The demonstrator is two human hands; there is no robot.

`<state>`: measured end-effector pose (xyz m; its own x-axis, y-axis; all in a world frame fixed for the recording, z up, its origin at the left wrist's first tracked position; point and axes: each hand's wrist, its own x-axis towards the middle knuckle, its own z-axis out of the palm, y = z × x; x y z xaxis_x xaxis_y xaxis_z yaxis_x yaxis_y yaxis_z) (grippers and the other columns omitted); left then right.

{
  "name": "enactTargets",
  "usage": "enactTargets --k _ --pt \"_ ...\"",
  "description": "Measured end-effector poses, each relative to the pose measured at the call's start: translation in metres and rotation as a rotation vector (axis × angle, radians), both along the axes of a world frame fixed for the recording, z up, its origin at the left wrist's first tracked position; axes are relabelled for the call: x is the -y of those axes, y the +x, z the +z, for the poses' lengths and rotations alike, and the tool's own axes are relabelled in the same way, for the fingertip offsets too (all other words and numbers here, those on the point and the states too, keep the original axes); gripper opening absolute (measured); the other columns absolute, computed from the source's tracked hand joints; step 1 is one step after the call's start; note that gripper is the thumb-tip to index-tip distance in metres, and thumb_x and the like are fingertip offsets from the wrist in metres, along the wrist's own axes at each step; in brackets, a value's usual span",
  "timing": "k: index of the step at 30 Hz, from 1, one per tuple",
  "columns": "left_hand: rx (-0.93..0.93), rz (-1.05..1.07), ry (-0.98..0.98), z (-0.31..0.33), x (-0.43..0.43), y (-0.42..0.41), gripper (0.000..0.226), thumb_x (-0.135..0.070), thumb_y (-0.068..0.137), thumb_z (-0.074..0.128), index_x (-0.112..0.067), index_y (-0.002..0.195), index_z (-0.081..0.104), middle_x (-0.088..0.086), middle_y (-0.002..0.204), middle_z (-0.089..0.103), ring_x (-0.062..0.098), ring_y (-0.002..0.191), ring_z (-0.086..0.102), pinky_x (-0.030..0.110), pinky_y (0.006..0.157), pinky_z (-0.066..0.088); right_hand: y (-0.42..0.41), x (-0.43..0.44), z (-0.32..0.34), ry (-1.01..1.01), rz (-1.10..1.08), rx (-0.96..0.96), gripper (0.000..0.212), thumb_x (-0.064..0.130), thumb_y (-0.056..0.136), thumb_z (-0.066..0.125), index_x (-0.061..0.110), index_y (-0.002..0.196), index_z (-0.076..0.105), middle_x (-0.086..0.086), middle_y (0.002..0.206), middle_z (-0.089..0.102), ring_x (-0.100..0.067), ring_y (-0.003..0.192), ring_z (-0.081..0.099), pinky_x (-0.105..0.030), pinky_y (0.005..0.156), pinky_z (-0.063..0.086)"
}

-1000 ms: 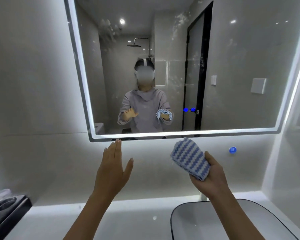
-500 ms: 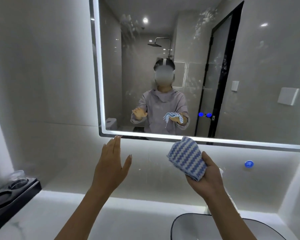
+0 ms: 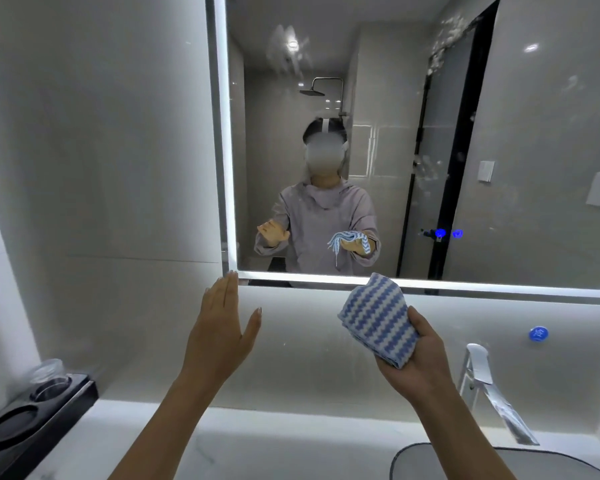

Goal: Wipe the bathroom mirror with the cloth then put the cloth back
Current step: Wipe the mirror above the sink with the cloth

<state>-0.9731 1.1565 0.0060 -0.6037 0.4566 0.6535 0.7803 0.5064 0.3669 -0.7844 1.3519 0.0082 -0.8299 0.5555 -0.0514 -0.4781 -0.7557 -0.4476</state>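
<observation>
Over the last second the view has shifted, so the mirror (image 3: pixel 534 133) now sits further right. Both hands keep their posture.

- Right hand (image 3: pixel 417 363): grip closed round the folded cloth (image 3: pixel 374 323), just below the mirror's lower edge.
- Left hand (image 3: pixel 219 336): open, flat, empty.

Smears (image 3: pixel 444 39) remain on the glass, so wiping has probably not begun.

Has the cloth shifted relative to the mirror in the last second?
Yes. The cloth has drifted left, away from the blue wall button and toward the lower-left corner of the mirror. Its top remains at the mirror's lower edge.
</observation>
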Motion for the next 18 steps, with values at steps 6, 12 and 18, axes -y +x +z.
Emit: enactTargets --k 6,12,18 --pt "-0.034 -0.049 -0.027 0.003 0.031 -0.062 0.07 -0.037 0.091 0.053 -0.005 0.147 0.025 0.014 0.151 0.033 0.029 0.141 0.029 0.041 0.109 0.034 -0.066 0.044 0.002 -0.011 -0.042 -0.009 0.036 0.034 0.096 0.043 0.004 0.107 0.06 -0.016 0.093 0.073 -0.029 0.077 0.073 -0.04 0.059 0.06" --pt "-0.126 -0.132 -0.076 0.013 0.049 -0.113 0.069 -0.033 0.09 0.057 -0.001 0.145 0.028 0.016 0.148 0.037 0.029 0.139 0.034 0.041 0.108 0.036 -0.115 0.075 0.007 0.028 -0.148 -0.013 0.037 0.033 0.098 0.04 0.005 0.112 0.059 -0.015 0.101 0.072 -0.029 0.084 0.072 -0.041 0.066 0.06" --pt "-0.207 -0.219 -0.081 0.025 0.045 -0.132 0.069 -0.028 0.087 0.064 0.005 0.14 0.036 0.021 0.143 0.044 0.035 0.133 0.041 0.044 0.107 0.036 -0.138 0.088 0.014 0.079 -0.29 0.046 0.042 0.033 0.101 0.036 0.008 0.131 0.051 -0.015 0.125 0.061 -0.031 0.11 0.06 -0.041 0.077 0.057"
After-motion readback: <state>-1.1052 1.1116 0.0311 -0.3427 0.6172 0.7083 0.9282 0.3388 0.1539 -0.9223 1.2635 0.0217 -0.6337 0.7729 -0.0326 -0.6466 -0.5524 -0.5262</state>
